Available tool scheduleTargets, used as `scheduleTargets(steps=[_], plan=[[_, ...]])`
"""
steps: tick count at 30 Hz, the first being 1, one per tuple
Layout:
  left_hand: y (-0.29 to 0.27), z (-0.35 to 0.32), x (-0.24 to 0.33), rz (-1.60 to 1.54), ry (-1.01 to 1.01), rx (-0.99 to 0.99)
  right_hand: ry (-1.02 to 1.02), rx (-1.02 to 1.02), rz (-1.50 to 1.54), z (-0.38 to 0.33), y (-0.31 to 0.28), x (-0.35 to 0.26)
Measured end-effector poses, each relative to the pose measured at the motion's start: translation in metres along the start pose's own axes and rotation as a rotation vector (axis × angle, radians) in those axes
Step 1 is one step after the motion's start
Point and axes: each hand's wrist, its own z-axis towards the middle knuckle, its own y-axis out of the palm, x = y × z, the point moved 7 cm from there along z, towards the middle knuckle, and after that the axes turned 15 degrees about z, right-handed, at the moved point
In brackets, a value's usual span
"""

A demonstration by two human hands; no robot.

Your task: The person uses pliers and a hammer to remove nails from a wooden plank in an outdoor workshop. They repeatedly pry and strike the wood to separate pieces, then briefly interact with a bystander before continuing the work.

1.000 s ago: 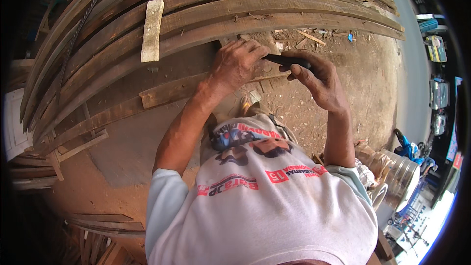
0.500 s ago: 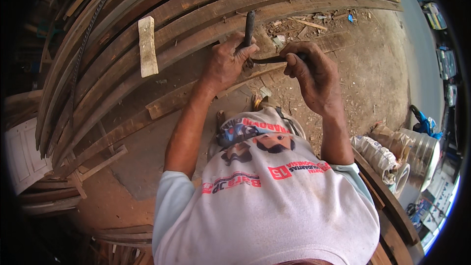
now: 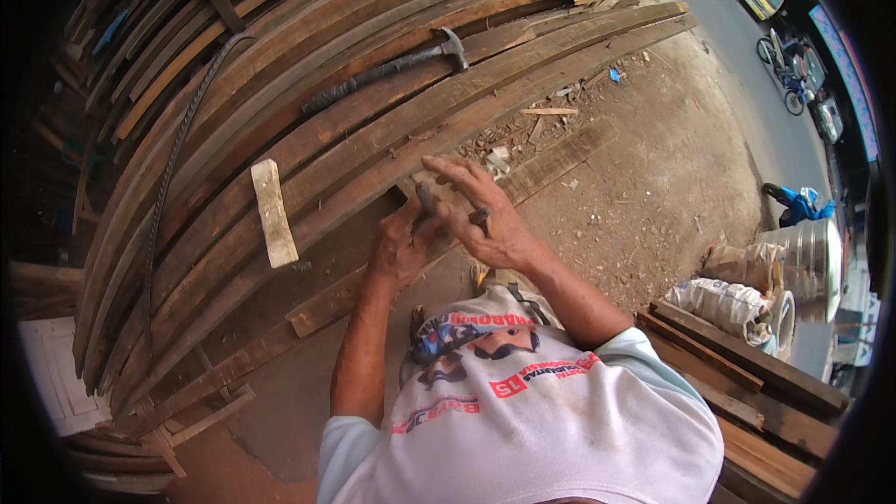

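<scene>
Presently, at the plank stack:

Work item: a small dark metal tool (image 3: pixel 427 198), short and stubby, kind not discernible, standing up out of the left hand against the near edge of the stacked planks (image 3: pixel 373 131).

Position: directly ahead of the torso, at the lower edge of the stack, where the planks meet the dirt floor (image 3: pixel 653 187).

Long axis: roughly upright in the picture, leaning slightly left; it crosses the plank grain, which runs lower left to upper right.

Nearer hand: both meet at the tool; the left is under it, the right beside and partly over it.

Left hand (image 3: pixel 401 247): clenched around the tool's lower part, knuckles toward the camera.

Right hand (image 3: pixel 485 219): fingers spread and largely extended, palm down, resting over the plank edge and touching the left hand; a small dark object (image 3: pixel 480 217) shows under it, and whether it is gripped cannot be told.

Surroundings: a claw hammer (image 3: pixel 392 65) lies along the planks, well apart above; a pale wood offcut (image 3: pixel 273 213) rests on the stack to the left; a loose board (image 3: pixel 448 243) lies on the floor under the forearms.
</scene>
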Motion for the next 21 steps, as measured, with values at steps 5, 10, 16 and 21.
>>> scheduleTargets(steps=[5,10,16,21], plan=[[0.011,-0.008,-0.027,-0.004,-0.033,-0.019,0.027,-0.152,0.386,0.011,0.032,0.014],[0.004,-0.02,-0.034,0.059,-0.149,-0.207,-0.012,-0.109,0.321,0.013,0.036,0.021],[-0.005,-0.069,-0.04,0.659,-0.275,-0.419,-0.008,0.002,0.38,0.01,0.025,0.029],[0.008,-0.083,-0.066,0.808,-0.298,-0.318,-0.069,0.064,0.341,0.028,0.034,0.034]])
